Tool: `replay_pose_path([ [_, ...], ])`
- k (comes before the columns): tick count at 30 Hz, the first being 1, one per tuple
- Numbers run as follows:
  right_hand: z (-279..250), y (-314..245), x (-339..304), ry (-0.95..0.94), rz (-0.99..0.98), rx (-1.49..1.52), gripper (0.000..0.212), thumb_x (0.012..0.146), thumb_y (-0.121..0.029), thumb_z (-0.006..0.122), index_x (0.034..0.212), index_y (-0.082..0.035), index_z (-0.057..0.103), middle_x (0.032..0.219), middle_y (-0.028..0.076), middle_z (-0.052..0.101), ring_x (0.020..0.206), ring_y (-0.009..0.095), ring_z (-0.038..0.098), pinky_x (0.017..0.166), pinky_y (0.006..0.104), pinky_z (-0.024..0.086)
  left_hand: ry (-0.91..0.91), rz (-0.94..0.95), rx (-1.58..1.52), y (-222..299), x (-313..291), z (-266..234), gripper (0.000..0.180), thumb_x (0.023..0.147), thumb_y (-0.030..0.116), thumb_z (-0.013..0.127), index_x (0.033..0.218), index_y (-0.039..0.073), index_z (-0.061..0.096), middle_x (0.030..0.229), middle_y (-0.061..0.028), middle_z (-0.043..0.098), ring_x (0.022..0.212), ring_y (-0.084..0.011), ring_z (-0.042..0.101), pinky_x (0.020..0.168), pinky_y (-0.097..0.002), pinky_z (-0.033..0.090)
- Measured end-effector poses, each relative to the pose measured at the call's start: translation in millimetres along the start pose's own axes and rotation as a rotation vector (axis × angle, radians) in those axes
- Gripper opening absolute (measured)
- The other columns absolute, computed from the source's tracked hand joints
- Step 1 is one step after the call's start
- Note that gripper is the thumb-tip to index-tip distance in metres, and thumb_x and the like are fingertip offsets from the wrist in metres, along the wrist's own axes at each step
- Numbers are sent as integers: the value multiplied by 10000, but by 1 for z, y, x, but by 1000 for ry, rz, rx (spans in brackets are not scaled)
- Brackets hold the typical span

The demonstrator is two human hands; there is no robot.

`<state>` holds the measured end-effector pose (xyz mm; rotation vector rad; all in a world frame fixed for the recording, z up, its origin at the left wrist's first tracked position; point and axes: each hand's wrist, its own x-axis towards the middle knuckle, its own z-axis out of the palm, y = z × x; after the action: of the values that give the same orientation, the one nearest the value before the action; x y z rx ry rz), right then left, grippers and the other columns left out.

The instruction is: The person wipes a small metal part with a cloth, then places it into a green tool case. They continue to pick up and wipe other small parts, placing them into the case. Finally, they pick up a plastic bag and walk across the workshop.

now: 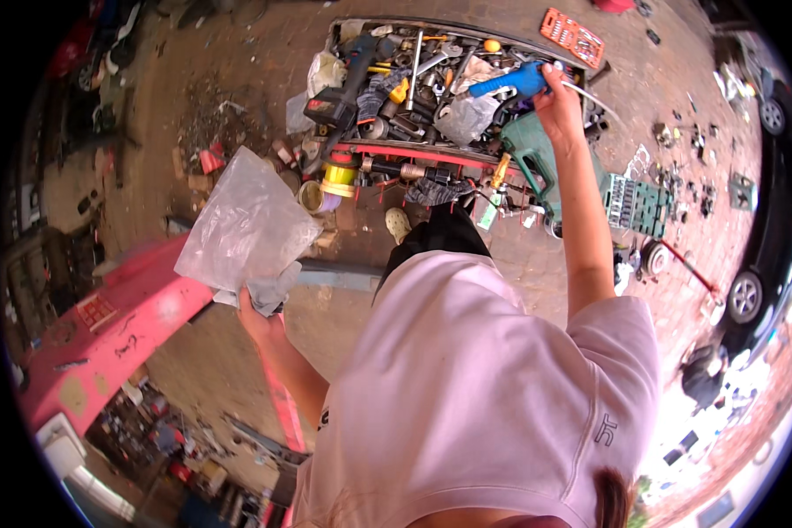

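Note:
My left hand (257,322), low at the left, is closed on a clear plastic bag (253,216) that spreads up and away from it. A bunched grey cloth-like piece (275,289) is in the same grip, partly hiding the fingers. My right hand (554,104) reaches out over the right end of a tool tray (361,145). Its fingers are wrapped round a blue hand tool with a pale tube (509,82). The tool's tapered end points left above the tray, while the tube curves off to the right.
Wrenches, sockets, a cordless power tool (341,97) and rags crowd the tray. A green plastic case (532,158) leans at its right, near a green socket set (635,204). An orange tool case (572,37) lies beyond. A pink-red beam (123,317) runs along the left; a dark car (766,220) stands far right.

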<state>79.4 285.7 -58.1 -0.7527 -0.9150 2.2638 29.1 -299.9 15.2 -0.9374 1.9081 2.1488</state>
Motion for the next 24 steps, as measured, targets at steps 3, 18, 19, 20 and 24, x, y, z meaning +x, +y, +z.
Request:
replay_pose_path([
  [3, -1, 1, -55, 78, -1, 76, 155, 836, -174, 644, 928, -73, 569, 916, 16, 595, 849, 120, 566, 761, 277, 474, -19, -27, -93, 6, 20, -7, 364, 848, 231, 547, 1119, -9, 513, 1026, -106, 593, 881, -242, 602, 666, -401, 504],
  [18, -82, 45, -279, 497, -245, 226, 220, 911, -231, 531, 999, -34, 575, 943, 60, 612, 850, 131, 548, 771, 296, 475, -426, -22, 89, 28, 88, 16, 376, 857, 285, 528, 1138, 36, 529, 1105, -63, 577, 980, -224, 565, 789, -381, 464],
  [19, -103, 57, -289, 541, -241, 268, 123, 904, -181, 540, 931, -60, 538, 954, 103, 617, 827, 191, 561, 770, 390, 507, -458, -9, 84, 29, 90, 15, 375, 857, 290, 529, 1134, 37, 530, 1098, -61, 578, 980, -223, 564, 794, -379, 462],
  [20, -117, 69, -300, 595, -245, 252, 119, 902, -188, 544, 921, -71, 535, 948, 94, 621, 803, 188, 567, 753, 381, 508, -459, -23, 90, 30, 91, 13, 374, 857, 293, 529, 1129, 36, 531, 1091, -60, 578, 981, -223, 564, 798, -381, 460],
  [24, -167, 123, -327, 824, -102, 229, 117, 896, -219, 556, 901, -109, 516, 914, 65, 634, 739, 171, 584, 683, 334, 499, -424, -27, 80, 29, 83, -3, 370, 858, 298, 532, 1117, 34, 532, 1075, -54, 579, 978, -224, 563, 805, -386, 458],
])
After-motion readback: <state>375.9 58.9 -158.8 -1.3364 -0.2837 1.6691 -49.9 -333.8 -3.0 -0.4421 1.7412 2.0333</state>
